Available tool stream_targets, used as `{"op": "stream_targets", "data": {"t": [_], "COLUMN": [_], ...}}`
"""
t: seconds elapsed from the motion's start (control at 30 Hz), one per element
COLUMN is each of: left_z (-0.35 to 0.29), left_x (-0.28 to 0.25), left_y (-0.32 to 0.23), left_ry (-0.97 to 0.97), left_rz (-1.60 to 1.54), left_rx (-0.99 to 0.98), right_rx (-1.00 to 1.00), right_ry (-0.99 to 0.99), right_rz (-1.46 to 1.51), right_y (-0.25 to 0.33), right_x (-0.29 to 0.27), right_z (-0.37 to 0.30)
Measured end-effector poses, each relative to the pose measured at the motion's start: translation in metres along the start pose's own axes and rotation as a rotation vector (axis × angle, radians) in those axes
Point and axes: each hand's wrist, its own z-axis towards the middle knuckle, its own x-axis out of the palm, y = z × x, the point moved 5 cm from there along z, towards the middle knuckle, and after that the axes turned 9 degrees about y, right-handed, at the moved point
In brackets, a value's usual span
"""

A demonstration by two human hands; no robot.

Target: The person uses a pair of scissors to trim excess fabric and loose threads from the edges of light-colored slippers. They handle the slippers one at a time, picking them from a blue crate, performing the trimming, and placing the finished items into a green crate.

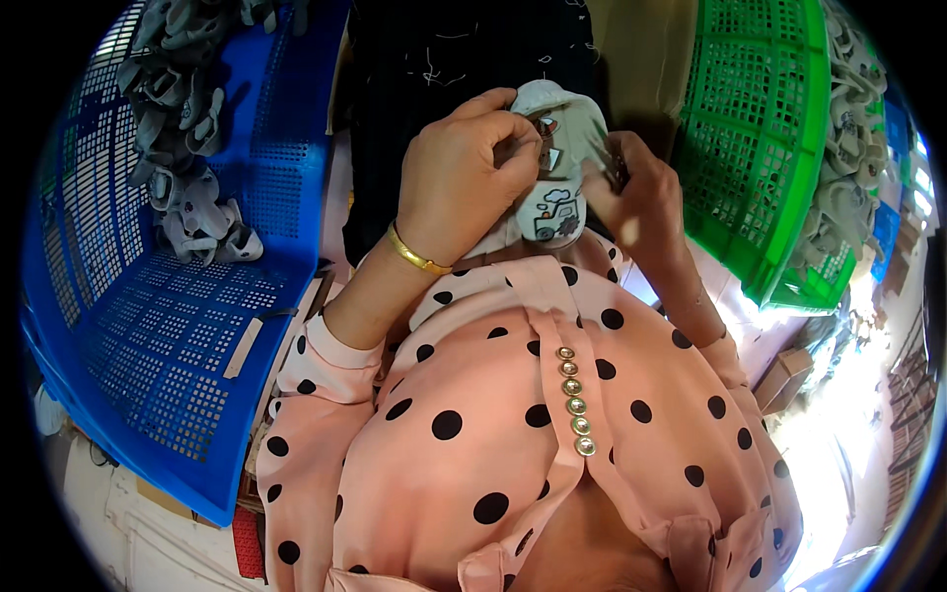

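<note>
A small pale child's shoe [552, 202] with printed cartoon pictures, one of them a vehicle, is held upright in front of my body. My left hand [464, 173], with a gold bangle at the wrist, is closed on the shoe's left side, thumb and fingers pinching its edge. At the shoe's right side is my right hand [641, 192], its fingers curled and partly smeared by motion. Something dark shows at those fingers, too unclear to name. Under the shoe, a black cloth [473, 59] with loose white thread ends covers my lap.
On the left stands a blue plastic basket [281, 197], with a heap of grey child's shoes [192, 212] inside. A green plastic basket [755, 128] on the right has more pale shoes [838, 197] by its far side. Near it lies a brown cardboard box [784, 380].
</note>
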Motion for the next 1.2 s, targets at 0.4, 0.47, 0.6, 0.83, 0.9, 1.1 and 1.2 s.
{"op": "stream_targets", "data": {"t": [0.4,0.47,0.6,0.83,0.9,1.1,1.2], "left_z": [-0.016,-0.016,-0.012,-0.02,-0.02,-0.009,0.001], "left_x": [-0.042,-0.027,-0.019,-0.011,-0.012,-0.023,-0.02], "left_y": [-0.047,-0.033,-0.014,0.003,0.008,0.011,0.022], "left_ry": [-0.232,-0.095,-0.099,-0.101,-0.093,-0.064,0.078], "left_rz": [0.619,0.618,0.832,0.951,0.958,0.592,0.344], "left_rx": [0.459,0.388,0.312,0.386,0.416,0.385,0.178], "right_rx": [0.029,0.01,0.014,0.264,0.314,0.373,0.302], "right_ry": [0.233,0.241,0.266,0.383,0.417,0.58,0.57], "right_rz": [0.476,0.385,0.329,0.661,0.74,0.852,0.685], "right_y": [0.005,0.005,0.011,-0.006,-0.004,-0.008,-0.011], "right_x": [0.005,0.011,0.018,0.035,0.035,0.035,0.036], "right_z": [0.03,0.035,0.037,0.041,0.043,0.047,0.048]}}
